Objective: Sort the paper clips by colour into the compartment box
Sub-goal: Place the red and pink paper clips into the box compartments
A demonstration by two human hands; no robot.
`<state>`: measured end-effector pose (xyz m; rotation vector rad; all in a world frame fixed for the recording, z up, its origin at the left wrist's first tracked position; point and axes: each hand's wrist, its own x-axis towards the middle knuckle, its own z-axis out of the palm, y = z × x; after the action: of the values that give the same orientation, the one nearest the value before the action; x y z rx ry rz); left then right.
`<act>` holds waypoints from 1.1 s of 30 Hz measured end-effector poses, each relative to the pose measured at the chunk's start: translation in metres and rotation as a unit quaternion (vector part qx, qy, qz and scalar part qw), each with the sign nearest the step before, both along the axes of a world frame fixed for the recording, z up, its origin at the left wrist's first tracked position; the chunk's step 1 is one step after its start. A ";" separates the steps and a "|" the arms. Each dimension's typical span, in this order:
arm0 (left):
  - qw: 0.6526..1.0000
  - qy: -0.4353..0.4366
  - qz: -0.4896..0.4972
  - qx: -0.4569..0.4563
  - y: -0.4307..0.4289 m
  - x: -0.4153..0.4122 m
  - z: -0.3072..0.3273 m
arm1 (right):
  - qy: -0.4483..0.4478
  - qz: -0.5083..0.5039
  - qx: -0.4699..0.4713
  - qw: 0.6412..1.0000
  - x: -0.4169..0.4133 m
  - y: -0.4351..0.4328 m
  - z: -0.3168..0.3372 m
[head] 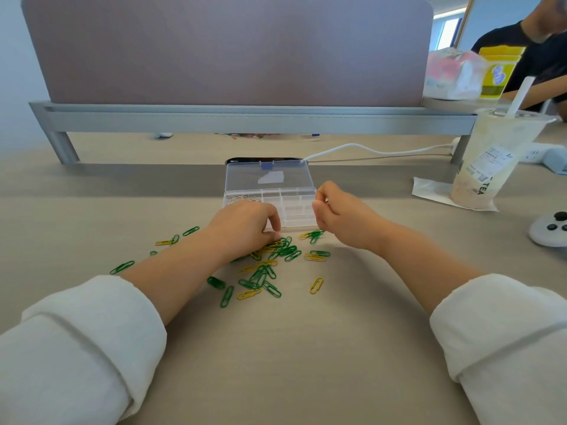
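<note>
A beige tabletop point(306, 348) is carrying everything, and a mauve divider panel point(227, 50) on a grey metal frame point(245, 118) is closing its far side. At the right, a bubble tea cup point(494, 161) with a white straw is standing, a white game controller point(549, 230) is lying near the edge, and another person in a black shirt point(537, 44) is sitting behind some snack bags point(472, 75). The compartment box point(302, 214) of clear plastic is lying in the middle, with its lid point(270, 176) open and leaning back toward a dark phone point(260, 161) with a white cable point(368, 150). A few pale clips point(244, 197) are lying in its far left compartment. Green and yellow paper clips point(264, 277) are lying scattered on the tabletop just in front of the box. The left hand point(245, 225) is reaching into this pile with its fingers curled down on the clips at the box's front edge; I cannot tell whether it is gripping one. The right hand point(340, 213) is hovering beside the box's right wall, its fingers curled and thumb meeting forefinger; whether it is holding a clip, I cannot tell.
</note>
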<state>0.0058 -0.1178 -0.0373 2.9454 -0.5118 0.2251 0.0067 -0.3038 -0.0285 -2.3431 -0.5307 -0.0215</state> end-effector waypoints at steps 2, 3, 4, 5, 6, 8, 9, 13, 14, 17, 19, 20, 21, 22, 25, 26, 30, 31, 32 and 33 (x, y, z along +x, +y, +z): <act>1.000 0.007 0.002 -0.004 0.001 0.000 0.000 | -0.011 0.000 -0.005 1.000 0.002 0.001 -0.002; 1.000 0.011 0.001 -0.001 0.001 0.001 0.000 | -0.012 0.001 -0.007 1.000 0.003 0.001 -0.003; 1.000 0.015 -0.001 0.003 0.000 0.001 0.001 | -0.013 0.001 -0.010 1.000 0.002 0.001 -0.004; 1.000 0.019 -0.001 0.006 0.000 0.002 0.001 | -0.016 0.001 -0.016 1.000 0.002 0.001 -0.005; 1.000 0.025 -0.002 0.007 0.000 0.002 0.001 | -0.023 0.000 -0.025 0.999 0.002 0.001 -0.005; 0.999 0.047 -0.001 0.000 0.000 0.002 0.002 | -0.041 -0.008 -0.032 0.999 0.003 0.002 -0.007; 0.998 0.058 -0.002 -0.005 0.000 0.003 0.002 | -0.049 -0.016 -0.030 0.998 0.004 0.002 -0.007; 0.998 0.065 -0.005 -0.015 -0.002 0.002 0.002 | -0.072 -0.047 -0.072 0.994 0.006 0.001 -0.010; 0.998 0.051 -0.004 -0.031 -0.002 0.001 0.003 | -0.070 -0.055 -0.102 0.991 0.007 0.001 -0.010; 0.997 0.002 0.006 -0.078 0.001 0.001 0.006 | -0.078 -0.074 -0.172 0.979 0.009 0.000 -0.010; 0.997 -0.009 0.010 -0.076 0.004 0.002 0.006 | -0.083 -0.079 -0.191 0.975 0.009 0.000 -0.008; 0.998 -0.015 0.011 -0.066 0.006 0.003 0.005 | -0.080 -0.078 -0.199 0.974 0.008 0.000 -0.008; 0.998 -0.023 0.011 -0.055 0.007 0.004 0.004 | -0.074 -0.077 -0.212 0.971 0.008 0.000 -0.007; 0.998 -0.034 0.009 -0.045 0.008 0.004 0.003 | -0.071 -0.076 -0.225 0.969 0.007 0.001 -0.007; 0.998 -0.060 0.004 -0.011 0.008 0.004 0.003 | -0.074 -0.079 -0.229 0.968 0.007 0.000 -0.008; 0.998 -0.063 0.005 0.006 0.007 0.002 0.004 | -0.075 -0.079 -0.219 0.970 0.007 0.000 -0.008; 0.992 -0.061 0.000 0.113 0.001 -0.005 0.010 | -0.086 -0.068 -0.210 0.971 0.006 0.001 -0.006; 0.990 -0.057 -0.004 0.129 0.000 -0.006 0.011 | -0.088 -0.062 -0.208 0.972 0.005 0.001 -0.005; 0.989 -0.051 -0.007 0.140 -0.001 -0.007 0.013 | -0.091 -0.053 -0.204 0.973 0.005 0.000 -0.004; 0.988 -0.043 -0.011 0.147 -0.001 -0.008 0.015 | -0.093 -0.043 -0.200 0.974 0.004 -0.001 -0.003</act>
<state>-0.0026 -0.1186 -0.0222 3.2251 -0.6408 0.2973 0.0109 -0.3048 -0.0313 -2.7762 -0.5657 -0.1924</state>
